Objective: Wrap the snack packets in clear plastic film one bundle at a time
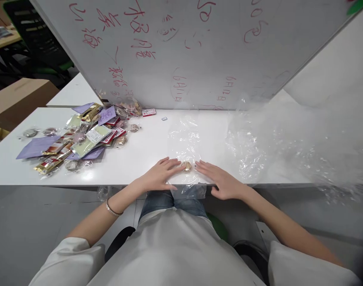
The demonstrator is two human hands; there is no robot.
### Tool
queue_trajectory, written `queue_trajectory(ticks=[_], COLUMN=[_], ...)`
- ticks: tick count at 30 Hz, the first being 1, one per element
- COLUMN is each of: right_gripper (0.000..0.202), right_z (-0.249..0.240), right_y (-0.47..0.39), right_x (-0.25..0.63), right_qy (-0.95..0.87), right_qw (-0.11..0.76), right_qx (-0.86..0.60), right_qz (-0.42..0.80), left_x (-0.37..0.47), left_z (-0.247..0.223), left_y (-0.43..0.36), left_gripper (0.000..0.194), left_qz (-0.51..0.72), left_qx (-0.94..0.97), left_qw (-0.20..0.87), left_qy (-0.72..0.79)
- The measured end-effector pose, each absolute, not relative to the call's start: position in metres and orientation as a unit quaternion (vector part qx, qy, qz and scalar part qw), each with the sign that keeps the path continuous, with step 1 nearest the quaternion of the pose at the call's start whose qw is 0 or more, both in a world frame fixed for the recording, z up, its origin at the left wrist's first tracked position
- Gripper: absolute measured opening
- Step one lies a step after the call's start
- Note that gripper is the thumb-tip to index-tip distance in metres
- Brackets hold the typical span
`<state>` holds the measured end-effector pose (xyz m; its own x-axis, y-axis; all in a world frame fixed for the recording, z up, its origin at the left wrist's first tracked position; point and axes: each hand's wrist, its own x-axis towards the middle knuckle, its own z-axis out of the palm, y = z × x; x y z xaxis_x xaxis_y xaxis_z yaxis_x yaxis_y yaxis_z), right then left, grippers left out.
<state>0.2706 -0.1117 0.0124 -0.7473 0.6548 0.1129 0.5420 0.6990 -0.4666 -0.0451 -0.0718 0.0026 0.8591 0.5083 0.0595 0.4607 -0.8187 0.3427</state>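
A long strip of clear plastic wrap lies on the white table in front of me, its near end hanging over the table edge. On it sits a small round golden-brown snack. My left hand rests flat at the snack's left side, fingers stretched out and the fingertips next to it. To the right of the snack, my right hand lies with its fingers extended on the right edge of the wrap and the thumb at the table's edge. Neither hand grasps anything that I can see.
A heap of packaged snacks and purple packets covers the table's left part. Crumpled clear plastic sheeting spreads over the right side. A whiteboard with red writing stands along the back. A cardboard box is at far left.
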Motion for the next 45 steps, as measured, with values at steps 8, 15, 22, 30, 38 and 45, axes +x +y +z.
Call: queue_trajectory(ticks=[8,15,22,30,38,45], right_gripper=[0.028,0.035,0.027,0.052,0.058,0.028], right_z=[-0.013,-0.009,-0.02,-0.019,-0.021,-0.015], right_y=[-0.101,-0.101,-0.101,-0.108,-0.125,-0.12], right_x=[0.242,0.219,0.202,0.218,0.228,0.23], right_qy=[-0.89,-0.674,-0.711,-0.88,-0.904,-0.767], right_qw=[0.261,0.385,0.359,0.27,0.227,0.316], right_qx=[-0.301,-0.521,-0.59,-0.385,-0.34,-0.479], right_qz=[0.224,0.355,0.13,0.069,0.123,0.286], left_x=[-0.035,-0.019,-0.001,-0.023,-0.056,-0.053], left_z=[0.004,-0.005,-0.01,-0.012,0.004,0.0], left_y=[-0.075,-0.067,-0.073,-0.076,-0.091,-0.081], left_gripper=[0.057,0.034,0.011,0.038,0.072,0.03], left_qz=[0.135,0.278,0.276,0.19,0.124,0.199], left_qx=[0.931,0.789,0.753,0.933,0.935,0.858], left_qw=[0.184,0.342,0.203,0.103,0.22,0.335], left_qy=[0.285,0.427,0.562,0.289,0.25,0.335])
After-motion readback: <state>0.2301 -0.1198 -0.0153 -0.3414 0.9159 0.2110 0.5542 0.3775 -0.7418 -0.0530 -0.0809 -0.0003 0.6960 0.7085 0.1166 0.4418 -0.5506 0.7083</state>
